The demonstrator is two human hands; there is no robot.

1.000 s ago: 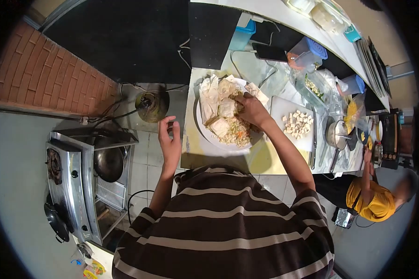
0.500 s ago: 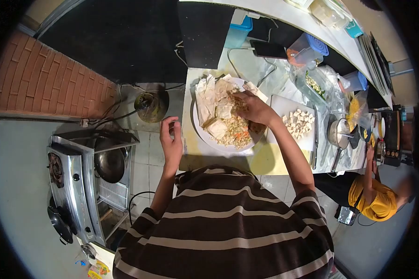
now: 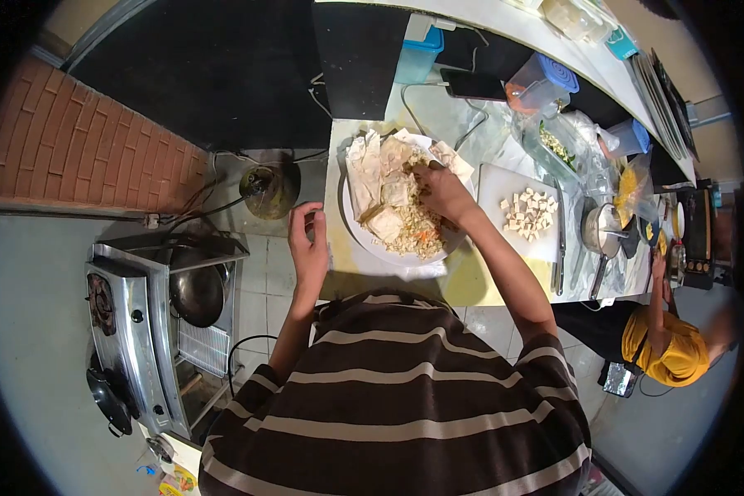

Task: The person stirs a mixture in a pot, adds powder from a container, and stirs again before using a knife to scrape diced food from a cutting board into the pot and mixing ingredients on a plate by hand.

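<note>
A white plate (image 3: 357, 234) at the table's left end holds pale wrapper sheets (image 3: 364, 174), folded wrapped pieces (image 3: 384, 223) and a chopped filling (image 3: 422, 236) with orange bits. My right hand (image 3: 448, 194) reaches over the plate's right side, its fingers bent down into the filling; what they grip, if anything, is hidden. Left of the plate, my left hand (image 3: 307, 236) hovers off the table edge with curled, parted fingers and nothing in it. Right of the plate, a white cutting board (image 3: 492, 194) bears pale cubes (image 3: 529, 215), with a knife (image 3: 560, 248) along its right edge.
Farther right are a saucepan (image 3: 601, 230), a glass dish of chopped greens (image 3: 556, 147) and plastic bags. A phone (image 3: 474, 85) and lidded containers (image 3: 546, 83) line the back. A metal stove (image 3: 128, 331) stands at left. A person in yellow (image 3: 665, 343) works at far right.
My right hand has shifted slightly down and right over the filling. My left hand has barely moved. At far right, the other person's hand has moved slightly.
</note>
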